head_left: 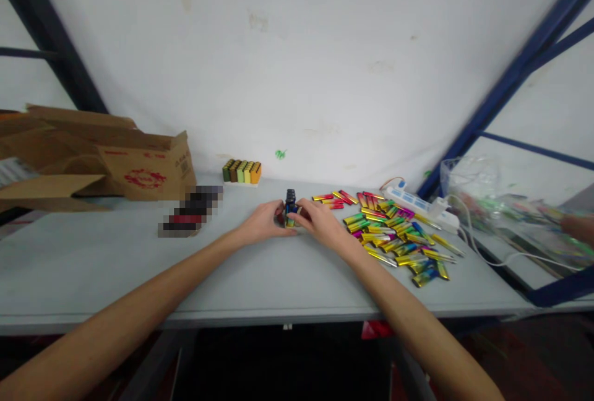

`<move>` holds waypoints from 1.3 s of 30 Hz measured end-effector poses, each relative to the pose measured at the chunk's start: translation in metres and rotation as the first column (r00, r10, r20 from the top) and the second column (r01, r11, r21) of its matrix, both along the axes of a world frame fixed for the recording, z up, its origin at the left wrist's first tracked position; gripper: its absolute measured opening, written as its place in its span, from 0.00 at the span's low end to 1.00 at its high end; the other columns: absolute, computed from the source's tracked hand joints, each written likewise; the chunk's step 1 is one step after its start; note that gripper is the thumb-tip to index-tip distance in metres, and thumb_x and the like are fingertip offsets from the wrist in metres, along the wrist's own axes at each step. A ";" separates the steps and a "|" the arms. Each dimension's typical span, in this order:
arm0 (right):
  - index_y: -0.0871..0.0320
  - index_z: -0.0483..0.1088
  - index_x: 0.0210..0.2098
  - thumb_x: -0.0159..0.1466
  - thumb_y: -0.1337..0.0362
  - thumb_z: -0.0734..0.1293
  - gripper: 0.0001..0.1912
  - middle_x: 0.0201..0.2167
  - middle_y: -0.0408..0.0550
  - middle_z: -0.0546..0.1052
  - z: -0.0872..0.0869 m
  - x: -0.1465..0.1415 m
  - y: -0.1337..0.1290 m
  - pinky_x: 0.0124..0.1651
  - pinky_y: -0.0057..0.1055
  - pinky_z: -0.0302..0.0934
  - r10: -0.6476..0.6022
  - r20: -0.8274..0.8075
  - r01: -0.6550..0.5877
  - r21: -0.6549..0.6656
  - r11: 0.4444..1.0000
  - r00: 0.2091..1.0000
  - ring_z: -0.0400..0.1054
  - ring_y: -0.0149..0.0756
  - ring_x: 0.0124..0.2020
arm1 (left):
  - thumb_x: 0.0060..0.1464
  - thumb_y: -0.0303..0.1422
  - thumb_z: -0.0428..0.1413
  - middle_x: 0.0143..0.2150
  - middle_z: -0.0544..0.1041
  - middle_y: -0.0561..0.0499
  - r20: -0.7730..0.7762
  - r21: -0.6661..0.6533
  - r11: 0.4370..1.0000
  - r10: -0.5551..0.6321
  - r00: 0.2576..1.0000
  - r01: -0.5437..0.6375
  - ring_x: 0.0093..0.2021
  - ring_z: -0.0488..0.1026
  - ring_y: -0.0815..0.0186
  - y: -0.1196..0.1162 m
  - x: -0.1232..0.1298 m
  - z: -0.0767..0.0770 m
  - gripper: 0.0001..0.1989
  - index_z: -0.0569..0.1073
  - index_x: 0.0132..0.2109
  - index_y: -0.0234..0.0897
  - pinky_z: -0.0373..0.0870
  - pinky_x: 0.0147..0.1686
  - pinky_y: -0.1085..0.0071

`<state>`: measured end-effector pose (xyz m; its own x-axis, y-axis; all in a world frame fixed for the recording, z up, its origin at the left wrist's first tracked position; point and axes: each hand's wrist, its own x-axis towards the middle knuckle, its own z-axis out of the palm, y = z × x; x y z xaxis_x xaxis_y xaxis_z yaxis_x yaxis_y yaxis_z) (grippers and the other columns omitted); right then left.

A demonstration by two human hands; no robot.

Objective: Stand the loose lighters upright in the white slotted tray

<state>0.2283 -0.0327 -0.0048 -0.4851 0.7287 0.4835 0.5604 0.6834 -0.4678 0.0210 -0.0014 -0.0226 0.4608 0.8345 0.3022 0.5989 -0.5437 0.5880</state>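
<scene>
Near the middle of the table, my left hand [266, 223] and my right hand [318, 221] come together around a short row of lighters [291, 208]. The lighters stand upright with black tops, and their bodies show blue and yellow. My left hand's fingers curl around the left side of the row. From the right, my right hand's thumb and fingers press on it. The fingers hide the lower part of the row. Just to the right of my right hand lies a loose pile of shiny lighters [394, 234] in yellow, green, red, blue and purple.
A tray of upright lighters [241, 172] stands against the wall. An open cardboard box [143, 169] is at the left, beside a blurred-out patch [190, 212]. At the right are a white power strip [413, 203] with a cable, a blue frame [505, 91] and another person's hand [578, 228].
</scene>
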 end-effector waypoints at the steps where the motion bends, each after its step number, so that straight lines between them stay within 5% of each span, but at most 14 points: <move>1: 0.55 0.70 0.39 0.71 0.52 0.64 0.12 0.32 0.46 0.75 0.001 0.000 0.000 0.35 0.29 0.53 -0.013 0.006 0.013 -0.004 1.000 1.000 0.65 0.35 0.31 | 0.37 0.55 0.67 0.28 0.69 0.56 -0.001 0.006 1.000 0.011 1.000 -0.011 0.30 0.66 0.64 0.000 0.000 0.001 0.27 0.67 0.32 0.40 0.58 0.30 0.70; 8: 0.57 0.73 0.35 0.70 0.47 0.64 0.20 0.28 0.45 0.74 0.011 0.016 -0.002 0.35 0.29 0.53 -0.032 0.055 0.034 -0.028 0.999 0.998 0.64 0.33 0.30 | 0.40 0.55 0.65 0.30 0.72 0.54 -0.036 -0.024 1.000 -0.003 0.999 0.002 0.31 0.68 0.63 0.002 -0.001 0.002 0.26 0.68 0.34 0.39 0.60 0.31 0.69; 15: 0.57 0.74 0.36 0.72 0.52 0.60 0.18 0.28 0.46 0.77 0.036 0.064 0.009 0.36 0.29 0.54 -0.322 0.010 0.319 0.098 0.943 0.947 0.67 0.34 0.29 | 0.43 0.54 0.65 0.38 0.77 0.48 -0.018 -0.092 0.995 -0.043 0.999 0.041 0.35 0.72 0.59 0.006 -0.007 0.001 0.28 0.71 0.42 0.37 0.67 0.34 0.66; 18: 0.57 0.75 0.40 0.72 0.54 0.61 0.16 0.26 0.45 0.78 0.055 0.115 0.000 0.35 0.29 0.56 -0.506 -0.037 0.507 0.106 0.855 0.862 0.69 0.34 0.28 | 0.43 0.54 0.65 0.38 0.78 0.48 0.008 -0.118 0.992 -0.041 0.999 0.042 0.36 0.73 0.58 0.007 -0.008 0.000 0.28 0.71 0.43 0.38 0.68 0.34 0.65; 21: 0.59 0.76 0.43 0.69 0.58 0.64 0.13 0.31 0.49 0.81 0.060 0.185 -0.019 0.38 0.30 0.60 -0.684 0.115 0.677 0.100 0.729 0.720 0.73 0.37 0.32 | 0.42 0.54 0.66 0.37 0.78 0.48 0.005 -0.101 0.995 -0.027 1.000 0.028 0.34 0.73 0.58 0.006 -0.008 0.002 0.27 0.71 0.41 0.39 0.69 0.33 0.65; 24: 0.61 0.79 0.42 0.66 0.60 0.67 0.13 0.36 0.56 0.83 0.044 0.251 -0.038 0.40 0.33 0.63 -0.787 0.338 0.819 0.073 0.569 0.516 0.75 0.41 0.36 | 0.41 0.53 0.67 0.36 0.77 0.48 0.000 -0.084 0.996 -0.003 1.000 0.003 0.33 0.72 0.58 0.005 -0.006 0.003 0.27 0.72 0.40 0.39 0.67 0.32 0.65; 27: 0.63 0.80 0.40 0.65 0.60 0.68 0.12 0.39 0.58 0.83 0.019 0.293 -0.046 0.41 0.33 0.64 -0.761 0.521 0.878 0.045 0.476 0.386 0.77 0.44 0.39 | 0.41 0.54 0.66 0.35 0.77 0.49 -0.007 -0.083 0.997 -0.003 1.000 0.003 0.33 0.72 0.59 0.005 -0.007 0.003 0.28 0.72 0.41 0.38 0.66 0.31 0.65; 32: 0.62 0.82 0.41 0.65 0.60 0.70 0.13 0.40 0.58 0.83 -0.007 0.311 -0.040 0.41 0.31 0.64 -0.709 0.593 0.872 0.025 0.489 0.381 0.78 0.45 0.42 | 0.42 0.55 0.66 0.35 0.77 0.50 -0.028 -0.073 0.997 -0.004 1.000 0.002 0.33 0.72 0.59 0.007 -0.008 0.000 0.29 0.72 0.42 0.38 0.65 0.31 0.66; 39: 0.62 0.81 0.37 0.63 0.61 0.69 0.11 0.35 0.55 0.82 0.003 0.302 -0.030 0.39 0.31 0.62 -0.653 0.605 0.843 -0.056 0.535 0.455 0.76 0.43 0.36 | 0.40 0.54 0.67 0.33 0.76 0.51 -0.016 -0.067 0.998 0.019 1.000 -0.020 0.31 0.71 0.59 0.005 -0.007 0.002 0.28 0.72 0.39 0.38 0.64 0.31 0.66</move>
